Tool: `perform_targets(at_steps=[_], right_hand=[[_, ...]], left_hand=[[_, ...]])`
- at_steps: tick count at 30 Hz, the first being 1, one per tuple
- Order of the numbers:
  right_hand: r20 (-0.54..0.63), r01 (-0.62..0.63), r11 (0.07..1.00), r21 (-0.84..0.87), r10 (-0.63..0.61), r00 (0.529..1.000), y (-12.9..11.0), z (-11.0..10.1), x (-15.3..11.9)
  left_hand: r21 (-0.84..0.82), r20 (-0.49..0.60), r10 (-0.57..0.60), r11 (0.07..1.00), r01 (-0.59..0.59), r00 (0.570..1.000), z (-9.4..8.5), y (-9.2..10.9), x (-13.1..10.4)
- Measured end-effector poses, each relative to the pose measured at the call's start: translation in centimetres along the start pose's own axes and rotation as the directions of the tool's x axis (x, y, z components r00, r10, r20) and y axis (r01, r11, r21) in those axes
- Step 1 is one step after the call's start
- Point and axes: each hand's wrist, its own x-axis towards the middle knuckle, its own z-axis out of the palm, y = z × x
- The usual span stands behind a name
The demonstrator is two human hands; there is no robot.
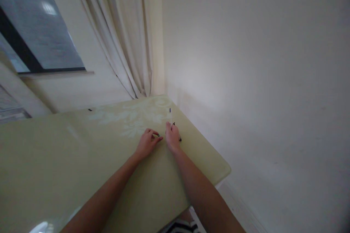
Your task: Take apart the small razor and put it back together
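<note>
My right hand point(172, 137) is closed around a thin white pen-like stick point(171, 117), which points away from me and has a dark blue end. A black object point(180, 139) shows at the right side of this hand, and a small dark bit sticks out near the knuckles; whether they are one piece is hidden. Just to the left, my left hand point(149, 142) pinches a small dark piece point(159, 135) between thumb and fingers, too small to name. The two hands are close together but apart, low over the table point(120, 174).
A small black piece point(90, 110) lies near the table's far edge, to the left. The right edge runs along a white wall point(246, 80). Behind the table hang a pale curtain point(123, 32) and a dark-framed window point(54, 25).
</note>
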Motion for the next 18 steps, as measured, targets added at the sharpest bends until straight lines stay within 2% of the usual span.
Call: perform_targets(at_steps=[2, 4, 6, 8, 10, 12, 15, 18], right_hand=[[0.008, 0.012, 0.999, -0.048, -0.012, 1.0, -0.8, 1.2, -1.0], [0.155, 0.067, 0.997, -0.026, -0.062, 0.986, -1.7, 2.6, -2.2], [0.28, 0.084, 0.996, 0.026, -0.088, 0.956, -2.6, 3.7, -3.6], [0.329, 0.065, 0.995, 0.072, -0.085, 0.941, -3.4, 4.5, -4.9], [0.36, 0.032, 0.989, 0.145, -0.083, 0.929, -4.0, 4.9, -6.0], [0.403, -0.015, 0.971, 0.238, -0.085, 0.911, -4.3, 5.1, -6.8], [0.467, -0.088, 0.938, 0.337, -0.085, 0.88, -4.3, 5.2, -7.5], [0.487, -0.124, 0.916, 0.383, -0.086, 0.869, -4.1, 5.3, -7.4]], left_hand=[[-0.143, 0.016, -0.009, 0.99, 0.011, 1.0, -2.4, -1.5, -2.5], [-0.232, -0.008, -0.053, 0.971, 0.049, 0.999, -4.9, -2.9, -5.5], [-0.221, -0.113, -0.087, 0.974, 0.06, 0.99, -7.0, -3.7, -8.1], [-0.13, -0.237, -0.074, 0.991, 0.044, 0.969, -8.4, -3.6, -9.8], [-0.012, -0.343, -0.003, 1.0, -0.001, 0.94, -9.0, -3.0, -10.4], [0.082, -0.405, 0.095, 0.994, -0.067, 0.91, -9.0, -2.2, -10.3], [0.16, -0.4, 0.184, 0.979, -0.129, 0.898, -8.4, -1.4, -10.2], [0.203, -0.374, 0.19, 0.972, -0.12, 0.908, -7.9, -1.1, -10.5]])
